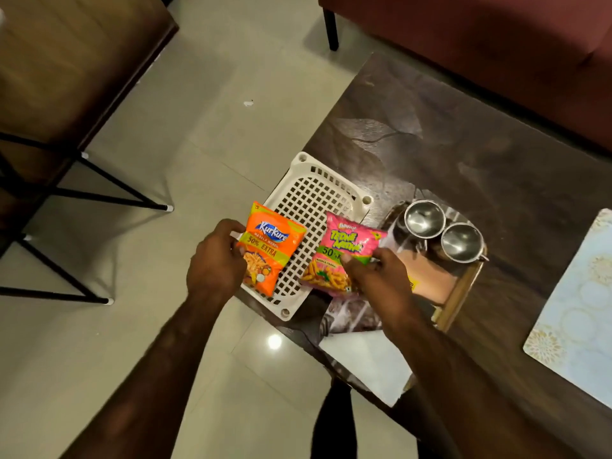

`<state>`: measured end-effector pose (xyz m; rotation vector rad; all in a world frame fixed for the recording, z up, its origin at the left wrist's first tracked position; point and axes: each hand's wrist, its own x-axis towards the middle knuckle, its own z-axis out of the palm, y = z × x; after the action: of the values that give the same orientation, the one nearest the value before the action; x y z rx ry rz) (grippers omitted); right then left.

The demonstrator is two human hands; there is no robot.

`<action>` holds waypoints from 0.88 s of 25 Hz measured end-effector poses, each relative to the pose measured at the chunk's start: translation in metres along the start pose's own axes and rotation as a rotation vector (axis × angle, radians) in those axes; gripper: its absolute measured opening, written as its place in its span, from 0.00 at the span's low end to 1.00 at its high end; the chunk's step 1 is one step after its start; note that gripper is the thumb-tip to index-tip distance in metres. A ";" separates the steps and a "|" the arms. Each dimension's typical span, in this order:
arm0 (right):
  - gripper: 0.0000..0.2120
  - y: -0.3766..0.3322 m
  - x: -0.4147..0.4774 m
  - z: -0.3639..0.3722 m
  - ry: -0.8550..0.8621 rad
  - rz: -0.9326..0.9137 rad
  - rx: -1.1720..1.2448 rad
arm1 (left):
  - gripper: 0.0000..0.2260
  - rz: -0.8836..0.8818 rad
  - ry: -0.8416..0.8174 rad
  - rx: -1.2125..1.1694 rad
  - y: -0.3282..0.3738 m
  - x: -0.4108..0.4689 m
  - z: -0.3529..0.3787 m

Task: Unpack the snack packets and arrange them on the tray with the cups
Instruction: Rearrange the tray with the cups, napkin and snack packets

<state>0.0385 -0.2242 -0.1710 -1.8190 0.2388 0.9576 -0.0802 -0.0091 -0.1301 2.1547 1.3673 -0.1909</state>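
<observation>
holding two packets [273, 248], two cups [425, 218] beside.

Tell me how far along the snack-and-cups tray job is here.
Done: two steel cups stand on the wooden tray. In hand: the left hand holds the orange packet and the right hand the pink packet, both over the white basket. Left: neither packet is on the tray yet.

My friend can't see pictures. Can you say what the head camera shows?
A left hand holds an orange packet and a right hand holds a pink packet over a white lattice basket. Two steel cups sit on a wooden tray nearby.
</observation>
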 end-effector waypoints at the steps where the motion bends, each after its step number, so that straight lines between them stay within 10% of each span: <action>1: 0.18 -0.004 0.007 0.008 0.015 0.013 -0.011 | 0.12 -0.004 0.001 0.015 -0.001 0.004 0.001; 13: 0.13 -0.006 -0.029 -0.073 0.229 -0.305 -0.338 | 0.11 0.138 0.096 -0.003 0.027 -0.036 0.015; 17: 0.10 -0.017 -0.025 -0.158 0.391 -0.347 -0.366 | 0.06 0.348 -0.292 -0.325 0.091 -0.102 0.070; 22: 0.26 -0.016 0.023 -0.199 0.195 -0.358 -0.541 | 0.23 0.226 -0.616 -0.328 0.164 -0.148 0.152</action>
<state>0.1624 -0.3798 -0.1438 -2.3503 -0.2488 0.6230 0.0203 -0.2582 -0.1309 1.7492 0.7396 -0.4619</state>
